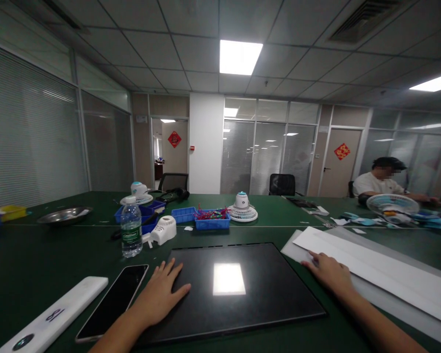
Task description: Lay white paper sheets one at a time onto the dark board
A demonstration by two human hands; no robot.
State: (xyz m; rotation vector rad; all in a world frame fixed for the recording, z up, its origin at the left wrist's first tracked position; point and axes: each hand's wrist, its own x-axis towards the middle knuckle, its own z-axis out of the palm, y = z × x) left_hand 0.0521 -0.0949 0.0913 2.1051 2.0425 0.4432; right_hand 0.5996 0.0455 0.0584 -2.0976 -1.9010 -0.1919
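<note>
A flat black screen panel (264, 279) lies on the green table in front of me, its glossy face reflecting a ceiling light. My left hand (161, 294) rests with spread fingers on the panel's left edge. To the right, my right hand (330, 272) lies over the near-left edge of some white sheets (375, 260), index finger and thumb apart; its other fingers are partly hidden. Beneath the top sheet is a greyish, translucent-looking one (393, 306). Beside my left forearm are a smartphone (113, 301) with a dark screen and a long white case (59, 314) with handwritten marks.
A water bottle (131, 230) stands beyond the phone, near a white plastic housing (164, 229). Farther back are a blue tray (212, 224) of red wires, a small fan (242, 208) and a metal dish (64, 215). A person (378, 181) sits at the far right.
</note>
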